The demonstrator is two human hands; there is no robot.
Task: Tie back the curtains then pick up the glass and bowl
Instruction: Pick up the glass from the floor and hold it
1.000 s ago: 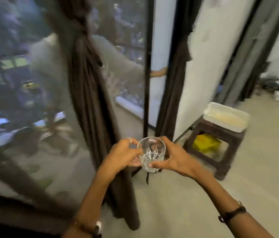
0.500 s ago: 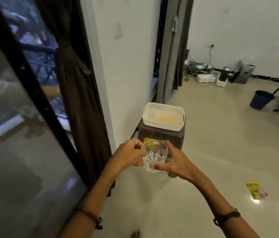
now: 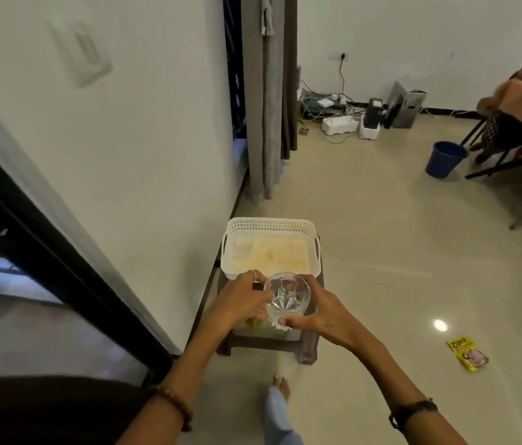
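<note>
Both hands hold the glass up in the air — the left hand curls round its left side, the right hand wraps round its right. It is just above a small brown stool. A white basket sits on the stool.

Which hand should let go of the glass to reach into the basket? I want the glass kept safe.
Left, probably. The right hand wraps the glass with thumb underneath, while the left hand only pinches its side and sits nearer the basket.
</note>
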